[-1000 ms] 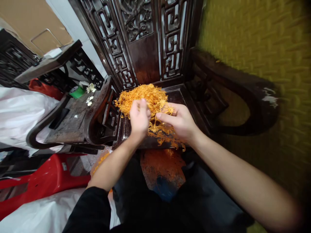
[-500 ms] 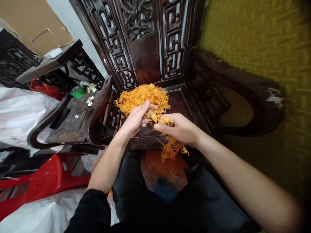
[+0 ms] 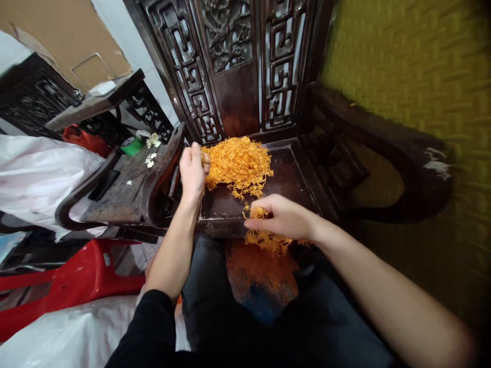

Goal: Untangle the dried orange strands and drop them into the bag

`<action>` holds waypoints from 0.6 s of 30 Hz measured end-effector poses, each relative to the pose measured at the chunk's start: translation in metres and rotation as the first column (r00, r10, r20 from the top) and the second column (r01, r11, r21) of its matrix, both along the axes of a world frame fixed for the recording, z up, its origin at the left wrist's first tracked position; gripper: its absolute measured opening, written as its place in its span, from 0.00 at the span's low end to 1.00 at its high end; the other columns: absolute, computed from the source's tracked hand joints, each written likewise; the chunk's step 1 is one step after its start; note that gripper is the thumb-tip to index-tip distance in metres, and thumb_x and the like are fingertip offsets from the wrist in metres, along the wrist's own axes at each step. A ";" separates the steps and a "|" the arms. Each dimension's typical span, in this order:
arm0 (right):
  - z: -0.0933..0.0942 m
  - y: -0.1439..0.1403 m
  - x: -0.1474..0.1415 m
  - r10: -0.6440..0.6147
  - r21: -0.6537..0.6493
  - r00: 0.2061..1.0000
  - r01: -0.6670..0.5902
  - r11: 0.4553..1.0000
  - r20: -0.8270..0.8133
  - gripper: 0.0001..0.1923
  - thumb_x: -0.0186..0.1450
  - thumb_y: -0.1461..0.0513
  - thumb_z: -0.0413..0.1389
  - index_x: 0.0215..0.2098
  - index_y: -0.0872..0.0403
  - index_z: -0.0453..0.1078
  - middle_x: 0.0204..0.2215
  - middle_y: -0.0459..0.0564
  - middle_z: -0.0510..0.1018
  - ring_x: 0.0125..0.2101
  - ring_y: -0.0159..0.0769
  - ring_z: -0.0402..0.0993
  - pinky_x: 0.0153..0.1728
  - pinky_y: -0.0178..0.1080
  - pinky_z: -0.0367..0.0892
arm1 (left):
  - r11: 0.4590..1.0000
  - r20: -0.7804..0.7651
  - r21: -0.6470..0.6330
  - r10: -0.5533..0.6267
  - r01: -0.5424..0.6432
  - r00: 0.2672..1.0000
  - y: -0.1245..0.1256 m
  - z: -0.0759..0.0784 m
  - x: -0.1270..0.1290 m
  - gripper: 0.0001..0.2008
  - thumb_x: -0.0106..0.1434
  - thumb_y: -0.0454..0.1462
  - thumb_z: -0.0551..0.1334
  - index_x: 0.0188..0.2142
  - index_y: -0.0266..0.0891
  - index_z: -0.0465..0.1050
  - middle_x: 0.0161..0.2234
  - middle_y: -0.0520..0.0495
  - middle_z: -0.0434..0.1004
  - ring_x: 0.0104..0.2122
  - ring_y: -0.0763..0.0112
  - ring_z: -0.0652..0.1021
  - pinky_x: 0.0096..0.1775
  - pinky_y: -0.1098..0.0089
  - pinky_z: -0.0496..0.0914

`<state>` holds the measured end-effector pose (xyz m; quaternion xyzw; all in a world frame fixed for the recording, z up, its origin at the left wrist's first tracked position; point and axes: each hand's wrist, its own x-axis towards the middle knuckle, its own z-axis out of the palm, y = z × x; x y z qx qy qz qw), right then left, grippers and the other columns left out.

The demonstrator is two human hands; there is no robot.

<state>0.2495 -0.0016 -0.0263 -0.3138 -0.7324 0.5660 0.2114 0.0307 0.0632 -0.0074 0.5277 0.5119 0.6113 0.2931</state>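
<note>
A heap of thin orange strands (image 3: 240, 164) lies on the dark wooden seat (image 3: 286, 176) of a carved chair. My left hand (image 3: 193, 173) rests at the heap's left edge, fingers curled against the strands. My right hand (image 3: 282, 216) is at the seat's front edge, closed on a clump of the orange strands (image 3: 264, 239) that hangs down over the edge. Below it, between my knees, a bag (image 3: 261, 273) holds more of the same orange strands.
The chair's carved back (image 3: 238, 66) stands behind the heap and its curved armrest (image 3: 383, 148) runs along the right. A second dark chair (image 3: 126, 184) with small white flowers (image 3: 150, 158) stands at the left. A red plastic stool (image 3: 72, 286) and white sacks (image 3: 38, 174) are at lower left.
My left hand has moved from the heap's middle to its left edge. My right hand has drawn a clump of strands toward me to the seat's front edge.
</note>
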 end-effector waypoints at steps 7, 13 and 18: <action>-0.020 0.013 0.007 -0.156 0.005 0.985 0.156 0.988 0.079 0.25 0.59 0.46 0.64 0.19 0.54 0.62 0.16 0.39 0.58 0.18 0.25 0.49 0.20 0.34 0.43 | 0.868 -0.475 -0.215 -0.494 0.449 0.728 -0.057 0.010 0.033 0.13 0.70 0.47 0.60 0.44 0.42 0.74 0.28 0.52 0.75 0.28 0.72 0.74 0.32 0.70 0.65; -0.012 0.012 0.005 -0.163 0.025 0.985 0.161 0.987 0.058 0.17 0.58 0.51 0.64 0.22 0.56 0.74 0.16 0.41 0.61 0.19 0.25 0.52 0.21 0.33 0.47 | 0.875 -0.699 -0.217 -0.448 0.433 0.557 -0.064 0.006 0.042 0.15 0.69 0.46 0.62 0.31 0.40 0.71 0.27 0.52 0.77 0.27 0.73 0.74 0.33 0.70 0.64; -0.014 0.014 0.004 -0.290 0.086 0.955 0.285 0.955 0.056 0.20 0.57 0.49 0.67 0.21 0.55 0.72 0.17 0.42 0.67 0.19 0.26 0.56 0.22 0.35 0.49 | 0.947 -0.745 0.005 -0.210 0.320 0.633 -0.062 0.010 0.033 0.12 0.71 0.44 0.60 0.33 0.41 0.69 0.27 0.52 0.73 0.26 0.73 0.71 0.32 0.69 0.63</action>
